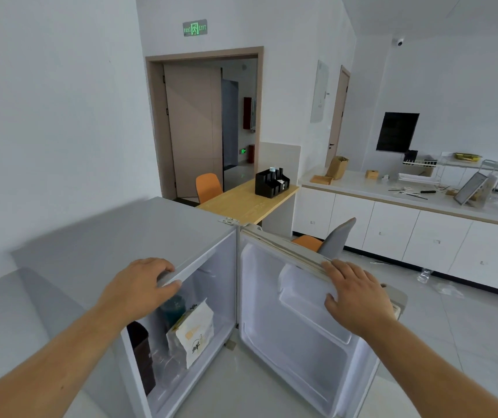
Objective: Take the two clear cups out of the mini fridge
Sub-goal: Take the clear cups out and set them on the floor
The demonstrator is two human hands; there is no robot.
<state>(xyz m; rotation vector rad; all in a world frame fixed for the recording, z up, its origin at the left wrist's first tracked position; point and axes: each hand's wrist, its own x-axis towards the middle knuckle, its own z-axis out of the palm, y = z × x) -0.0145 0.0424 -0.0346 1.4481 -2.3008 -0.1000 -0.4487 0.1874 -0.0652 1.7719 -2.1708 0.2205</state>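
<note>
The grey mini fridge [127, 233] stands below me with its door [296, 336] swung wide open to the right. My left hand [139, 285] grips the front top edge of the fridge body. My right hand [357, 297] lies on the top edge of the open door. Inside, on the fridge floor, clear cups [167, 365] show faintly, in front of a white paper bag [195, 333]. A dark brown container [143, 354] stands at the left and a dark green cup [173, 309] behind the bag.
A wooden table [241, 200] with a black organiser [271, 182] and orange chairs [208, 185] stands behind the fridge. A grey chair back [338, 236] rises just beyond the door. White counter cabinets [422, 233] run along the right. Tiled floor lies to the right.
</note>
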